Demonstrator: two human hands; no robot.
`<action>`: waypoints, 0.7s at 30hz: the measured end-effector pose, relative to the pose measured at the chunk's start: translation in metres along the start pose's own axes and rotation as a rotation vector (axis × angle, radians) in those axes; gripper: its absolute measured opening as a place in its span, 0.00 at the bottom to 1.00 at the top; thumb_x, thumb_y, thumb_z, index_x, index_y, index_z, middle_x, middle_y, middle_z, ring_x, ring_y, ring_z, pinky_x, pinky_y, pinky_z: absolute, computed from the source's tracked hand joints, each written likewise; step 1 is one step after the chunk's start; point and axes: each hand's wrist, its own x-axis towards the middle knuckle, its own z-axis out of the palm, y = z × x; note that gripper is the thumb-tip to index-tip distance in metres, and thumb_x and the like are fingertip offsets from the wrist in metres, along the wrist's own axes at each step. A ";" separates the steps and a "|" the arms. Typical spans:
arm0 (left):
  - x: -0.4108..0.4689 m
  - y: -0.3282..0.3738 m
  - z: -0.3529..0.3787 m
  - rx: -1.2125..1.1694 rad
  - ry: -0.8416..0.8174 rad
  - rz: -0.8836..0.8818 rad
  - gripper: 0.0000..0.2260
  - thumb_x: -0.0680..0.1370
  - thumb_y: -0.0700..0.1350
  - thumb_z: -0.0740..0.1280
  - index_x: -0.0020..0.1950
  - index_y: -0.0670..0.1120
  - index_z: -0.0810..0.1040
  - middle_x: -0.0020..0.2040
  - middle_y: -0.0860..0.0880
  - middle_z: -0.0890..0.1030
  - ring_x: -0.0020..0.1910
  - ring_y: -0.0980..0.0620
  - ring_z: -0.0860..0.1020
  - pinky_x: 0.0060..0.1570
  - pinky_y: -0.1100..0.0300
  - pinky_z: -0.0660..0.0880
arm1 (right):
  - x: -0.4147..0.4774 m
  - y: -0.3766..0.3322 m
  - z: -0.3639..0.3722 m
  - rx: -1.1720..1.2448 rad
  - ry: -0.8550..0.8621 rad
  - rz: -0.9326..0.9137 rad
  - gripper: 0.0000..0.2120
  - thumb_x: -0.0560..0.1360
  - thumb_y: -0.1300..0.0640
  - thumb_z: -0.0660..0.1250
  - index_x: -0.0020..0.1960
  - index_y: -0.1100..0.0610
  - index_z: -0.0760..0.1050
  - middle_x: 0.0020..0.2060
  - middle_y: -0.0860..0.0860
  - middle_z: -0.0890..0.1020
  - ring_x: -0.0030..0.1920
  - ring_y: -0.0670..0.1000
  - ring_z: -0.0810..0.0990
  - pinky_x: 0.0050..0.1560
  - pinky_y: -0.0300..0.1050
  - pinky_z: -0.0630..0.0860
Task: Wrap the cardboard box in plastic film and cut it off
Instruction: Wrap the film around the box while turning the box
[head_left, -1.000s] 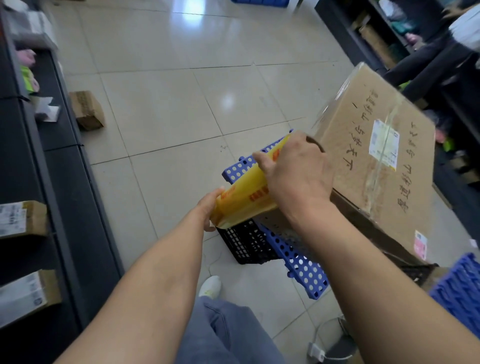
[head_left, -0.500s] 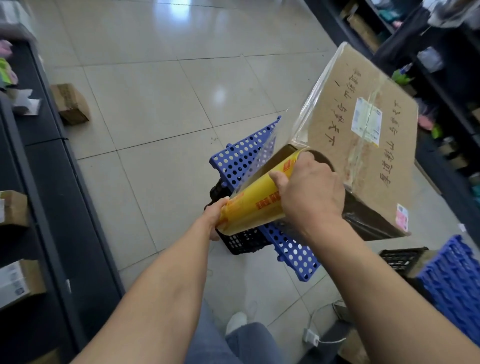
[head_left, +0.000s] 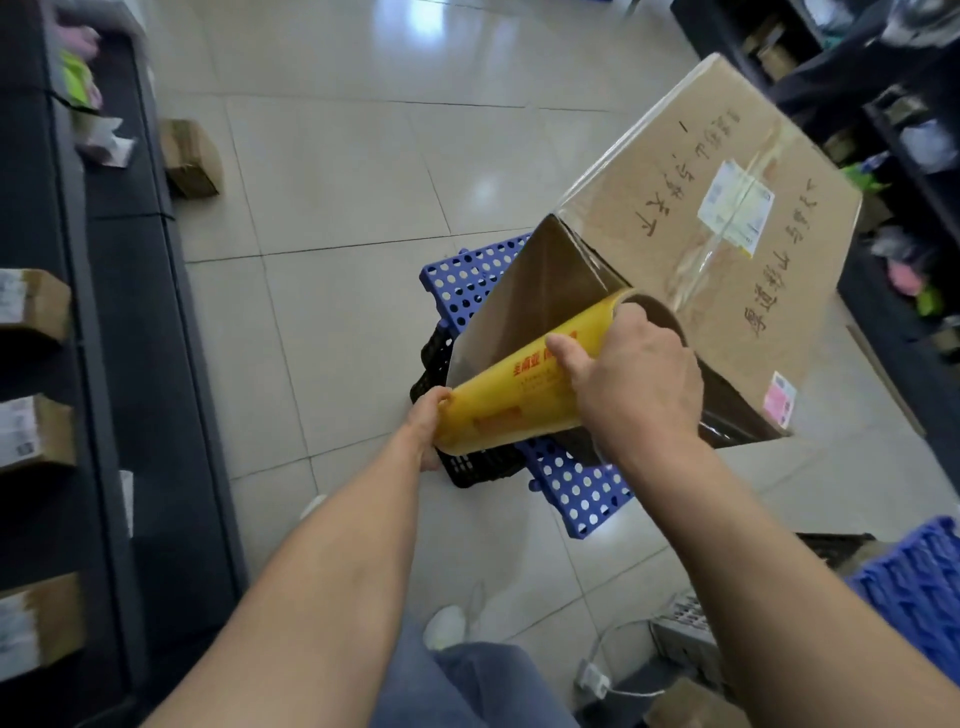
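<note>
A large cardboard box (head_left: 691, 208) with handwriting and a white label stands tilted on a blue perforated crate (head_left: 571, 488). I hold a yellow roll of plastic film (head_left: 514, 395) across its near corner. My left hand (head_left: 428, 423) grips the roll's lower left end; my right hand (head_left: 634, 389) grips its upper right end against the box. A sheet of clear film (head_left: 524, 291) stretches from the roll up to the box's left edge, over the box's dark near side.
A black basket (head_left: 467, 467) sits under the blue crate. Dark shelving with small parcels (head_left: 36, 306) lines the left. A small cardboard box (head_left: 189, 158) lies on the tiled floor. Another blue crate (head_left: 914, 592) and a power strip (head_left: 597, 680) lie at lower right. Shelves stand at far right.
The roll has swung away from the box and a wider sheet of film has unrolled between roll and box. Both hands keep their grip.
</note>
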 end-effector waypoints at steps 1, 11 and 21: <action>-0.001 -0.004 0.001 0.003 -0.006 -0.006 0.18 0.77 0.57 0.62 0.60 0.47 0.70 0.62 0.43 0.69 0.61 0.41 0.71 0.61 0.43 0.66 | -0.002 0.005 0.001 0.007 -0.013 -0.007 0.18 0.77 0.43 0.61 0.51 0.57 0.65 0.50 0.58 0.79 0.51 0.62 0.77 0.42 0.47 0.62; -0.023 -0.035 0.014 -0.018 0.048 -0.026 0.30 0.72 0.63 0.64 0.71 0.53 0.64 0.73 0.43 0.63 0.71 0.39 0.63 0.65 0.34 0.61 | -0.004 0.026 -0.005 0.077 0.028 -0.044 0.23 0.75 0.39 0.63 0.55 0.59 0.71 0.51 0.58 0.80 0.52 0.61 0.77 0.44 0.48 0.66; -0.031 -0.078 0.019 -0.135 0.131 0.013 0.34 0.68 0.59 0.68 0.70 0.51 0.62 0.68 0.46 0.67 0.63 0.39 0.69 0.50 0.40 0.71 | -0.028 0.057 -0.010 0.121 0.024 -0.155 0.24 0.75 0.40 0.63 0.57 0.60 0.70 0.52 0.58 0.80 0.53 0.61 0.78 0.47 0.50 0.70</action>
